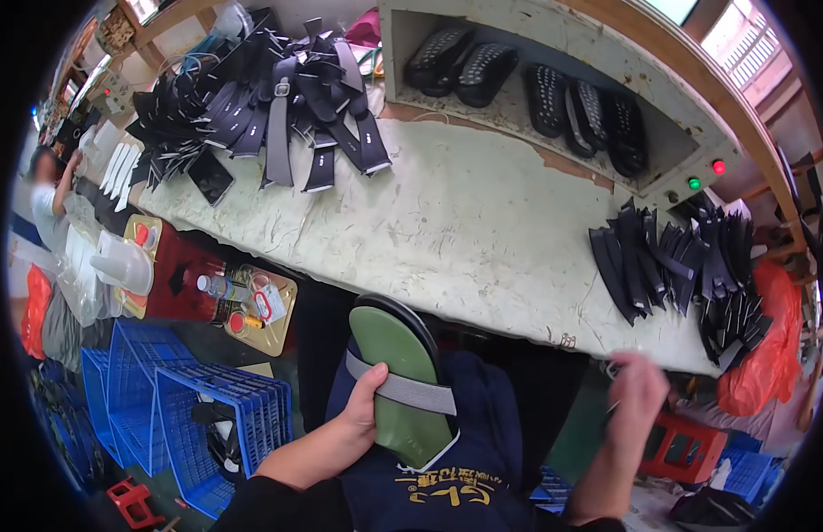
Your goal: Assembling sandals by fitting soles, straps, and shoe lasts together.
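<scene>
In front of my lap my left hand is closed on a slipper, its thumb pressing the grey strap that crosses the middle. The slipper has a green foot-shaped face, a black rim round its upper end and a whitish edge at the lower end. Off to the right, below the table's front edge, my right hand is raised and smeared by motion. Its fingers cannot be made out, nor whether they hold anything. The white-covered worktable lies just beyond both hands.
Black and grey straps are heaped at the table's far left, dark strips at its right. Black slippers stand in an open metal box behind. Blue crates and a red stool flank me. Another person is far left.
</scene>
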`<state>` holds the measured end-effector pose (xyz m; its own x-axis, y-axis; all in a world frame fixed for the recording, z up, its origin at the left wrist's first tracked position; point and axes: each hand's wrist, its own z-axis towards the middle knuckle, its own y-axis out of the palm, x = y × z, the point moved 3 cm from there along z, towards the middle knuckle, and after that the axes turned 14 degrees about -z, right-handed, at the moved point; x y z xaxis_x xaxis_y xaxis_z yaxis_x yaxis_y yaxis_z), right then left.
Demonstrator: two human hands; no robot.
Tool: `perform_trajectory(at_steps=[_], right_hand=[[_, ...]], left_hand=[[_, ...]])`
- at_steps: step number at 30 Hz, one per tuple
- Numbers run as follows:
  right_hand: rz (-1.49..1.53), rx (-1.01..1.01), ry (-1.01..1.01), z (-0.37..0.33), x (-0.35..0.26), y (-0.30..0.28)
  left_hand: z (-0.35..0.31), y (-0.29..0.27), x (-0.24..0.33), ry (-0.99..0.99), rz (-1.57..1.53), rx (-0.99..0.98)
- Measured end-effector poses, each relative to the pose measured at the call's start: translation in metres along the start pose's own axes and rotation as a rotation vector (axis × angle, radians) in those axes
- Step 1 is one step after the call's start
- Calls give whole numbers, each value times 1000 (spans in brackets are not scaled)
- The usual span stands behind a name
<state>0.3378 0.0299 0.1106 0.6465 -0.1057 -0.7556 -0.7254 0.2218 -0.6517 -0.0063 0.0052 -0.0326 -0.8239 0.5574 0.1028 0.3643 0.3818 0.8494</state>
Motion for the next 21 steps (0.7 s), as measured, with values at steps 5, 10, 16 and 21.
perform_trajectory(at_steps=[5, 10, 16, 21], right_hand=[[-371, 673, -410, 68, -63, 2], [38, -407, -403, 5, -85, 74], [208, -563, -411, -32, -87, 111], [246, -586, -481, -33, -100, 111]], left_hand=[[-10, 26, -8, -35, 54, -28], [-27, 27, -7, -26, 160, 28], [-43, 16, -1, -90, 181, -12], [-17, 4, -15, -50, 169, -311]])
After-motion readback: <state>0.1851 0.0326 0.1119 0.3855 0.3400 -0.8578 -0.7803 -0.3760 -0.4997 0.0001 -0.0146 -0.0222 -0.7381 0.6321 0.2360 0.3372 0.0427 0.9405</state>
